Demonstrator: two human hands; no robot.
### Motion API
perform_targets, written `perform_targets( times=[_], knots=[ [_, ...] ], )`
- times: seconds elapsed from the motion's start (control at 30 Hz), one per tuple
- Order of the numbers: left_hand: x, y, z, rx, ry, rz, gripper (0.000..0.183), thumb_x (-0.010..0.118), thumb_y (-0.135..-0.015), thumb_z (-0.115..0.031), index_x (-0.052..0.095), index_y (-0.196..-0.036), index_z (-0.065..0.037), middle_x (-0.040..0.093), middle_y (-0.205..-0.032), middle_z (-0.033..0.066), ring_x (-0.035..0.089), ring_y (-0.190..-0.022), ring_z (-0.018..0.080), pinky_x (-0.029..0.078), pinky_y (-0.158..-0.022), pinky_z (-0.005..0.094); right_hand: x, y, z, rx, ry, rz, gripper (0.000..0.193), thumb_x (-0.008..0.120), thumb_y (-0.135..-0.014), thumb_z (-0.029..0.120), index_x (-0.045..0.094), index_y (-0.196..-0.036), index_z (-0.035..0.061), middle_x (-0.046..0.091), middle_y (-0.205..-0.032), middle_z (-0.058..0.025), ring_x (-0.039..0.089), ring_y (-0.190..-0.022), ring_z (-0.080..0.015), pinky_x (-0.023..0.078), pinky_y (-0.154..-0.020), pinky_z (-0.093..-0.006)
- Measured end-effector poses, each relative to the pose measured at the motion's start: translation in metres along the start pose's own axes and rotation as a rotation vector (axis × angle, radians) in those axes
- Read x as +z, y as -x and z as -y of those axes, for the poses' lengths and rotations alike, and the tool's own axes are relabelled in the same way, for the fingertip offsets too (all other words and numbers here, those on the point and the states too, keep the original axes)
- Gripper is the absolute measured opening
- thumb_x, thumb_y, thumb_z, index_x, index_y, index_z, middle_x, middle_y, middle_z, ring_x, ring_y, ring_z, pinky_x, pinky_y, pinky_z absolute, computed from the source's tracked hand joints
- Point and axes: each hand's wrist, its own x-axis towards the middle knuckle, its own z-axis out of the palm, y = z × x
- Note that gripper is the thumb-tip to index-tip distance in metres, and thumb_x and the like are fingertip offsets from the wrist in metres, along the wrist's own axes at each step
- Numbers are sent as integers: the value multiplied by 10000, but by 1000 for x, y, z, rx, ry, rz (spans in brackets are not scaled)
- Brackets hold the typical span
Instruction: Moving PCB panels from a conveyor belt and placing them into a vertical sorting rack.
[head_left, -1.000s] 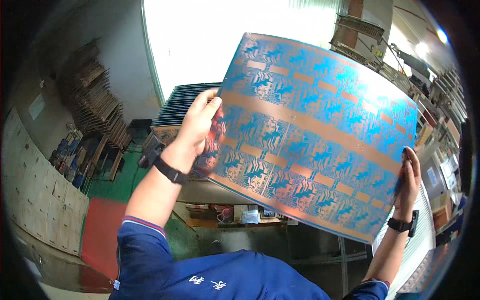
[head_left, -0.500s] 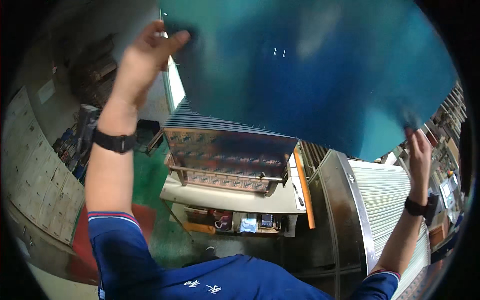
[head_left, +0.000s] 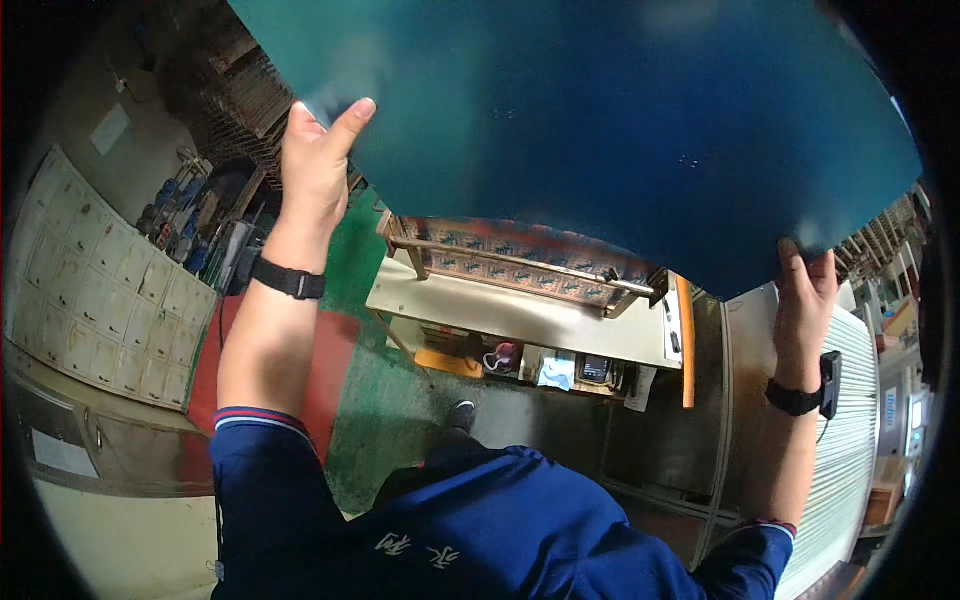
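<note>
A large, thin blue-green panel (head_left: 570,120) with a glossy face is held up in front of me, filling the upper part of the view. My left hand (head_left: 320,165) pinches its left edge, thumb on the near face. At the lower right corner, my right hand (head_left: 806,285) grips the edge between thumb and fingers. Beyond the panel's lower edge, a copper-coloured patterned board (head_left: 510,262) leans upright behind a metal rail (head_left: 500,252) on a pale table (head_left: 500,312). The panel covers the top of that board.
Below the tabletop, a shelf holds a blue-and-white packet (head_left: 555,370) and a dark device (head_left: 597,370). Pale lockers (head_left: 100,290) line the left side. To the right stands a cabinet beside a ribbed white stack (head_left: 835,420). A red mat (head_left: 335,365) lies on the green floor.
The panel has come lower and toward me, now hiding the top of the rack. Both hands still hold it. My view has turned, so the table appears farther right.
</note>
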Motion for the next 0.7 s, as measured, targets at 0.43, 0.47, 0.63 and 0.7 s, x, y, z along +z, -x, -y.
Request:
perform_targets(
  times=[0.43, 0.47, 0.63, 0.7],
  knots=[
    [-49, -5, 94, -74, 6, -99, 363, 694, -891, -64, 526, -1209, -16, 613, -1168, 79, 599, -1034, 165, 477, -941, 332, 75, -12, -49, 62, 58, 1, 303, 636, -930, 31, 559, -1221, -2, 632, -1104, -36, 577, -1011, -115, 446, -897, -260],
    [-52, -4, 98, -88, -14, -137, 353, 688, -892, -58, 525, -1202, -14, 611, -1171, 81, 599, -1030, 166, 478, -939, 336, 75, -15, -52, 60, 79, 12, 306, 645, -927, 38, 560, -1218, -6, 634, -1101, -36, 579, -1002, -113, 451, -890, -261],
    [-54, -3, 87, -168, -136, -65, 297, 686, -897, -109, 613, -1158, 11, 648, -1131, 67, 601, -1011, 154, 458, -943, 319, 84, -27, -73, 84, 61, 50, 270, 678, -905, 75, 588, -1153, 15, 659, -1076, -38, 592, -973, -107, 469, -863, -269],
    [-62, -5, 86, -195, -104, -55, 315, 692, -901, -107, 585, -1179, -2, 629, -1163, 71, 585, -1053, 155, 452, -956, 320, 87, -26, -83, 55, 15, 28, 267, 660, -914, 57, 581, -1166, 17, 665, -1085, -38, 597, -983, -105, 473, -887, -274]
  ],
)
